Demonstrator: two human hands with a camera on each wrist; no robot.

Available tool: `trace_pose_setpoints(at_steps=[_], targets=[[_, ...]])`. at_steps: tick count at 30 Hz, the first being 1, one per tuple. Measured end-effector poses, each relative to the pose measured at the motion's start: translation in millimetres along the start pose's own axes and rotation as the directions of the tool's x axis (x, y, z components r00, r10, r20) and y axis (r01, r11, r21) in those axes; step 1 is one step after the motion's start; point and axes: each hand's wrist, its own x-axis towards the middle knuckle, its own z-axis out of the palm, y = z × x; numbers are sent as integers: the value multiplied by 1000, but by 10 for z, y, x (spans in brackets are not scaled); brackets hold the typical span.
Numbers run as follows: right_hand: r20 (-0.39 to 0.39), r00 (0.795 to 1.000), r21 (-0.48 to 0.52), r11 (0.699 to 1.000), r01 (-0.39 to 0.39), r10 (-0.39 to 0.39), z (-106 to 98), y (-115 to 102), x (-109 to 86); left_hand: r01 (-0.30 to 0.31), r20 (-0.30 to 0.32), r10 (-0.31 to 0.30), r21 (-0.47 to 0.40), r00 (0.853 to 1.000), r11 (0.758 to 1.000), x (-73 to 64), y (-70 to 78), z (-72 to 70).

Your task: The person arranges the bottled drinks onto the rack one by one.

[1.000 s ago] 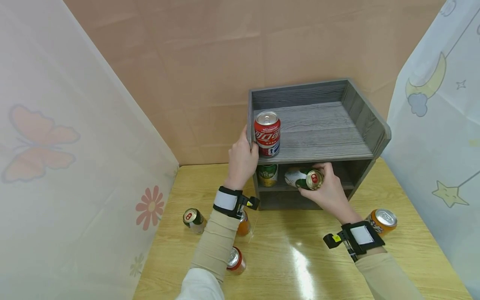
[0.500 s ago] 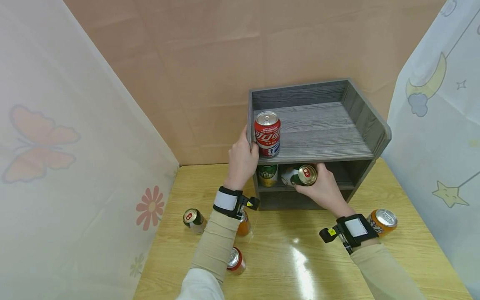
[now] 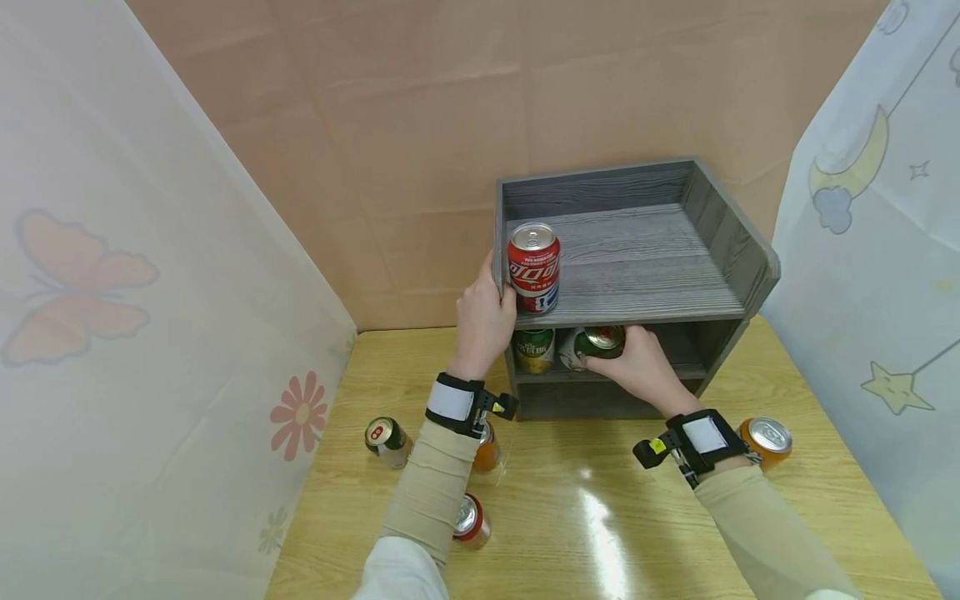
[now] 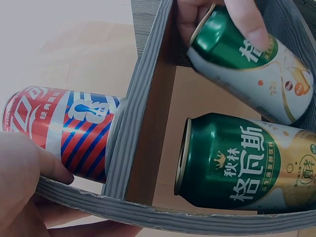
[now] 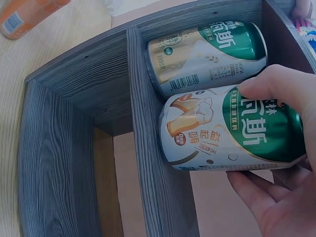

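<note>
My right hand [image 3: 637, 367] grips a green and white drink can [image 5: 217, 129] by its top end, thumb on one side and fingers on the other. This can leans inside the middle level of a grey wooden shelf [image 3: 630, 258]. Beside it on that level stands a green and gold can [image 4: 237, 165]. My left hand [image 3: 486, 321] holds the shelf's left side panel, fingers outside and thumb at the front edge. Close to that thumb, a red cola can [image 3: 534, 268] stands upright on the top level.
On the wooden table [image 3: 570, 533] left of the shelf are a green and white can [image 3: 387, 442], an orange can [image 3: 487, 450] partly behind the left wrist, and a red-rimmed can [image 3: 471, 523]. Another orange can [image 3: 767, 440] stands right, near the right wrist strap.
The right hand has moved left and deeper into the middle level, and the can in it has tipped from lying toward upright. My left hand and the other cans have stayed put.
</note>
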Motion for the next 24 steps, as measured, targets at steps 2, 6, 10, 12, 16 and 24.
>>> trace_pose_setpoints(at_steps=[2, 6, 10, 12, 16, 24], targets=[[3, 1000, 10, 1000, 4, -4, 5, -4, 24, -1, -1, 1, 1, 1000, 1000, -1, -1, 0], [10, 999, 32, 999, 30, -31, 18, -26, 65, 4, -1, -4, 9, 1000, 1000, -4, 3, -2], [20, 999, 37, 999, 39, -40, 28, -40, 107, 9, -2, -9, 15, 1000, 1000, -4, 13, -6], [29, 999, 36, 999, 38, -39, 30, -42, 127, 7, -1, -7, 17, 1000, 1000, -3, 15, -7], [53, 998, 38, 999, 31, -33, 37, -41, 174, 4, -2, -4, 14, 1000, 1000, -1, 8, -6], [82, 996, 41, 999, 16, -19, 47, -32, 228, -2, -4, 3, 8, 1000, 1000, -1, 0, -1]])
